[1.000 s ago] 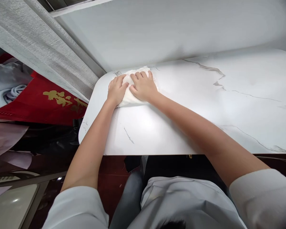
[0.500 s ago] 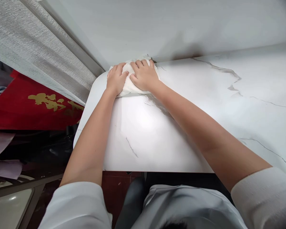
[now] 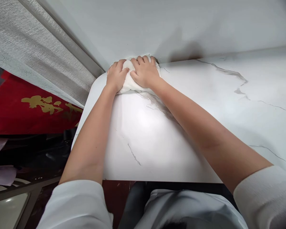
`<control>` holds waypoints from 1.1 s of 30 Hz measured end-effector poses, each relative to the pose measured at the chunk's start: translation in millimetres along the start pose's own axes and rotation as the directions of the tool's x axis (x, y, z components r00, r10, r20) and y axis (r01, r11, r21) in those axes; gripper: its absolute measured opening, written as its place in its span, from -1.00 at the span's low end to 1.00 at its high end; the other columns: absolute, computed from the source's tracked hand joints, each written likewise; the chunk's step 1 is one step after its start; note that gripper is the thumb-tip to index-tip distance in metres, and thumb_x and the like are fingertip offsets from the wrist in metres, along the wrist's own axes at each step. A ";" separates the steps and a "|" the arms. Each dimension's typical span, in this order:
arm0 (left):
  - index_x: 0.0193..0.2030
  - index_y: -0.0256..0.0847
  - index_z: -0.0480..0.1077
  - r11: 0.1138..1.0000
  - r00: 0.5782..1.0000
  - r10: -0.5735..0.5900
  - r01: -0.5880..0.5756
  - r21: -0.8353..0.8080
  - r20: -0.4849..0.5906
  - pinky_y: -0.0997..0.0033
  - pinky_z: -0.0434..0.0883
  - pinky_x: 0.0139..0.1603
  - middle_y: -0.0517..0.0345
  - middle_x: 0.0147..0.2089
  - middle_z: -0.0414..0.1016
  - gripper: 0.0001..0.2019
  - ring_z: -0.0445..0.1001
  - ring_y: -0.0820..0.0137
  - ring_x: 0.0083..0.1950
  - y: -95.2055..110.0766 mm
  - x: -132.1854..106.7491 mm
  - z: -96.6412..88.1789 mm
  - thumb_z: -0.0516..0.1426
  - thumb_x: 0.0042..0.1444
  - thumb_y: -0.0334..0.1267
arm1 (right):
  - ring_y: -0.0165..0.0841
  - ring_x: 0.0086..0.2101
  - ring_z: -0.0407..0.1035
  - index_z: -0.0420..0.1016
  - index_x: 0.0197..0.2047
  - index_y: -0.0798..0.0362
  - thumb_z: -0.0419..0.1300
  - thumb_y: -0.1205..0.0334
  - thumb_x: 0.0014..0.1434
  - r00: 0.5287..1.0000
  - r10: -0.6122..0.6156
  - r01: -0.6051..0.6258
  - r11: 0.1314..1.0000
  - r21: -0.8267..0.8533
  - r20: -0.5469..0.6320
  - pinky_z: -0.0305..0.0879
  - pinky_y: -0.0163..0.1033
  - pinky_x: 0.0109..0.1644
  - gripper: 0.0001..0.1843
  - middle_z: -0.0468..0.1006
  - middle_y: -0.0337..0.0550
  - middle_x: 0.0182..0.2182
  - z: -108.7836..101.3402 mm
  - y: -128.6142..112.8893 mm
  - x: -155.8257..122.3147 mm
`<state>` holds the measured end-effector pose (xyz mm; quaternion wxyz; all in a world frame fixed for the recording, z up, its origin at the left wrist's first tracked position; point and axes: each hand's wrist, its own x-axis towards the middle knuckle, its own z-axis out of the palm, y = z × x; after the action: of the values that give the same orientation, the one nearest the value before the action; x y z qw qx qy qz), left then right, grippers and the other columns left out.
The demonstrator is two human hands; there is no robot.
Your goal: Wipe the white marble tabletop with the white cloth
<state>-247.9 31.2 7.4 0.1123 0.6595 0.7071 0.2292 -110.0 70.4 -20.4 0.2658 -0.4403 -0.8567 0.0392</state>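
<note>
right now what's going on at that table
A person leans over a white marble-look table with both arms stretched out. The left hand and right hand press side by side on a bunched white cloth at the table's far left corner, right against the wall.

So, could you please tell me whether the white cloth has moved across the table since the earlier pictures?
Yes. The white cloth, under both hands, has slid away from the person to the table's far edge, now touching the wall.
</note>
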 end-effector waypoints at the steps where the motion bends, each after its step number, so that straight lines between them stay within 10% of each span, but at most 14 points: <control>1: 0.24 -0.02 0.17 1.000 1.000 0.005 -0.005 0.001 -0.006 0.13 0.01 0.42 0.34 0.25 0.31 -0.65 0.14 0.29 0.34 -1.3 -0.4 0.7 -0.05 0.34 -0.22 | -0.07 0.18 0.15 0.53 -0.19 0.24 -0.71 -0.17 0.26 1.000 -0.003 0.003 1.000 -0.011 -0.008 -0.11 0.24 0.23 0.06 0.54 0.14 -0.15 -0.8 -1.0 -2.1; 11: 0.22 0.01 0.31 0.987 0.987 0.151 -0.154 -0.049 -0.059 0.09 0.04 0.42 0.12 0.28 0.37 -0.58 0.19 0.17 0.38 -18.7 -42.9 -7.0 -0.02 0.24 -0.10 | -0.02 0.24 0.04 0.16 0.30 0.25 -0.28 0.16 0.40 0.991 0.000 0.024 0.984 -0.179 0.134 -0.27 0.34 0.33 -0.46 0.22 0.18 0.23 -27.6 -42.0 -52.6; 33: 0.29 -0.08 0.23 0.991 0.995 0.100 -0.098 0.086 -0.021 0.05 0.02 0.44 0.06 0.34 0.29 -0.52 0.16 0.17 0.39 -38.6 -292.5 -74.6 -0.11 0.27 -0.10 | 0.17 0.22 0.05 0.21 0.32 0.39 -0.09 0.13 0.37 0.980 -0.187 0.188 0.982 -0.010 0.072 -0.22 0.41 0.30 -0.39 0.22 0.36 0.21 -71.6 -198.3 -227.2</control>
<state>-285.6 -270.7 12.0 0.0637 0.6949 0.6840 0.2127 -113.3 -238.5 4.9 0.2341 -0.3583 -0.9035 0.0223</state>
